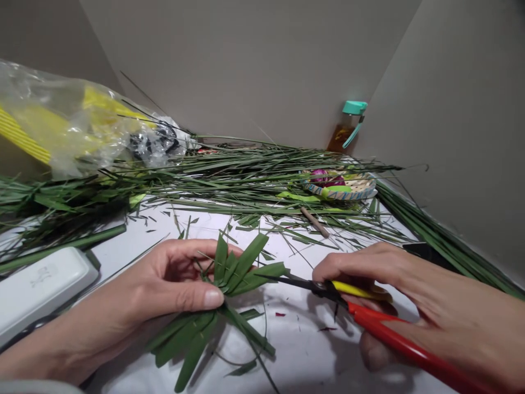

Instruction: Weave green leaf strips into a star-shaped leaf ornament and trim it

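Note:
My left hand (176, 290) pinches a woven green leaf piece (241, 268) at its centre, the thumb on top and the fingers behind. Several flat leaf strips fan out from it, some to the upper right and some hanging below. In my right hand (394, 290) is a pair of scissors (402, 339) with a red and a yellow handle. Their dark blades lie against the tip of a right-hand strip; whether they have closed on it I cannot tell. Small leaf scraps and red bits lie on the white tabletop (311, 350) below.
Long green leaf blades (229, 175) cover the back of the table. Among them stand a small woven basket (356, 191) with purple items and a bottle (346, 128) with a turquoise lid. A brown stick (315, 221), a white box-like device (45, 290) and a plastic bag (77, 126) are also there.

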### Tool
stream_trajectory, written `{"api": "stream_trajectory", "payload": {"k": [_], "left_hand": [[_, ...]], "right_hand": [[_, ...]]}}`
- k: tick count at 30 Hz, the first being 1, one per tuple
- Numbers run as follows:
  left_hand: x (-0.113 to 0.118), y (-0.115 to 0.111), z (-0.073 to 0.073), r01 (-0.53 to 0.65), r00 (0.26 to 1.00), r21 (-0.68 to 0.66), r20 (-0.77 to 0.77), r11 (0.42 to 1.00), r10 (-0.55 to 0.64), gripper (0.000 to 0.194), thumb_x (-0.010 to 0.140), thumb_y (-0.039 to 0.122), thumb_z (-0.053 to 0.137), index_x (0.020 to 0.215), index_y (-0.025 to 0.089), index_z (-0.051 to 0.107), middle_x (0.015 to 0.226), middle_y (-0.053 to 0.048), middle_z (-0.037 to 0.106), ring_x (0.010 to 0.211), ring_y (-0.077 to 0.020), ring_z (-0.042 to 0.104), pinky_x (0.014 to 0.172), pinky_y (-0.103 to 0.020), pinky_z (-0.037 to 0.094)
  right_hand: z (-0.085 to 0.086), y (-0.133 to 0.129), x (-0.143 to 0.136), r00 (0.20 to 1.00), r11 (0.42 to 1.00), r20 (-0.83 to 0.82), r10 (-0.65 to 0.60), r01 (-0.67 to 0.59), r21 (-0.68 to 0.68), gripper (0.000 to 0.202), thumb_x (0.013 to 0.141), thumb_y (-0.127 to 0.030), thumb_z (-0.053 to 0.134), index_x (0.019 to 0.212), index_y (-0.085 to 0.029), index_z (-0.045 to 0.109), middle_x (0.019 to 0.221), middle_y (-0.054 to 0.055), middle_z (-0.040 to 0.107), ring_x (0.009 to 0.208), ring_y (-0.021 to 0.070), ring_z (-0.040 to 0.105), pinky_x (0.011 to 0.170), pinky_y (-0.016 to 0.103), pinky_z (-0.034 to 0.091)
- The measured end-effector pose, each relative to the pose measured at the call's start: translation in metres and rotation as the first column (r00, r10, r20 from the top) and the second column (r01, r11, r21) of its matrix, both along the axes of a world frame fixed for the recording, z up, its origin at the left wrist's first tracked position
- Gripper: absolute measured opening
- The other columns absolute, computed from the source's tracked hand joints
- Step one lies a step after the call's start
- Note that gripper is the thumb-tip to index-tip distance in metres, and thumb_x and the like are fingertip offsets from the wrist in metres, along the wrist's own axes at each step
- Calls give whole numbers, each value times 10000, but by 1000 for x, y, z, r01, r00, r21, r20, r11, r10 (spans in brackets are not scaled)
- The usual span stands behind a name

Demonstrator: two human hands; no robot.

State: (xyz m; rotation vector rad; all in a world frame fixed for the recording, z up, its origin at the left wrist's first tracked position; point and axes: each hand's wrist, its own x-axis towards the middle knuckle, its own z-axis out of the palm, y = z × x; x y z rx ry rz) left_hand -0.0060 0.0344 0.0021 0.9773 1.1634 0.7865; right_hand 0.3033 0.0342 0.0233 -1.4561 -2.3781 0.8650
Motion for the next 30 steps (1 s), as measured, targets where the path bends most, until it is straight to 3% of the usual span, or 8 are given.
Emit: {"api": "stream_trajectory", "payload": {"k": [3,6,8,12,19,25,30], "left_hand": [[5,2,1,-2,1000,-1,4,1000,2,459,591,416,857,1024,277,791,782,-52,795,834,-348,752,704,-391,597],[11,3,4,2,1000,-2,9,1000,-2,498,583,460,848,1043,277,786,786,-60,787,865,-361,742,717,-401,594],[13,4,4,7,1000,-3,12,1000,-7,501,581,464,847,1041,276,787,781,-62,781,860,-360,738,709,-399,592],[9,4,3,17,1000,-5,14,1000,-17,481,585,441,854,1031,274,793,772,-61,773,841,-351,731,685,-387,588],[-3,1,-3,72,996,-77,-53,994,-76,352,600,321,907,939,291,814,831,-49,785,758,-286,723,618,-319,568],[-6,2,-2,80,996,-125,-22,989,-83,344,609,305,916,940,296,822,884,-55,795,725,-263,719,587,-302,562],[6,0,-6,98,995,-110,6,989,-98,355,596,288,934,931,309,822,901,-37,801,739,-238,721,622,-278,566]], "right_hand": [[2,-1,1,998,998,-1,60,-60,-32,265,918,-503,615,1121,-407,755,929,-6,779,805,232,727,679,284,573],[2,-1,-2,998,997,-22,54,-55,-49,276,923,-506,610,1130,-397,756,836,-3,773,798,237,726,692,293,579],[2,-1,-5,998,998,-17,54,-55,-44,272,905,-522,635,1110,-399,764,883,-3,785,823,242,729,713,298,585],[0,1,-7,998,998,15,69,-69,4,290,887,-539,640,1084,-380,781,1050,20,794,897,274,733,685,307,586],[0,2,-8,998,998,38,48,-47,-39,214,894,-425,642,1057,-409,779,981,-9,786,868,236,729,728,275,581],[3,-2,-5,996,996,59,65,-62,-57,276,935,-520,552,1066,-429,777,1011,8,778,911,246,720,743,299,584],[5,9,-14,995,994,38,94,-92,-54,388,955,-601,457,1030,-428,796,1042,39,769,933,260,700,759,326,588]]}}
